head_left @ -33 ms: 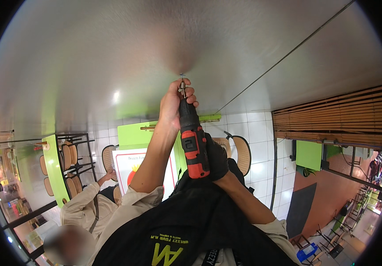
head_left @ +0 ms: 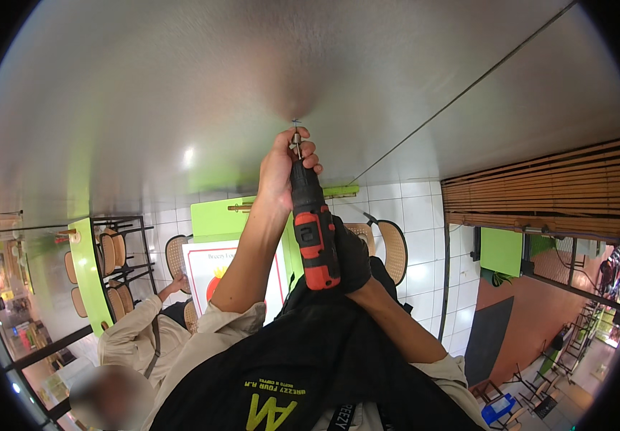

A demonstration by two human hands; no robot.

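A red and black cordless drill (head_left: 315, 244) points up at the brushed grey metal surface (head_left: 202, 79). My right hand (head_left: 353, 258), in a black glove, is closed around its grip, which is mostly hidden behind the drill body. The bare fingers of my left hand (head_left: 281, 169) curl around the metal bit holder (head_left: 297, 140) in front of the black chuck (head_left: 302, 172). At the tip of the bit, a small screw (head_left: 296, 122) meets the metal surface, just above my left fingertips. Whether its point is in the metal, I cannot tell.
A dark seam (head_left: 453, 97) crosses the metal surface on the right. Below are a green table (head_left: 220, 212) with a white signboard (head_left: 270, 280), and a rattan chair (head_left: 394, 251). Another person (head_left: 141, 337) sits at the lower left. Wooden slats (head_left: 540, 194) run along the right.
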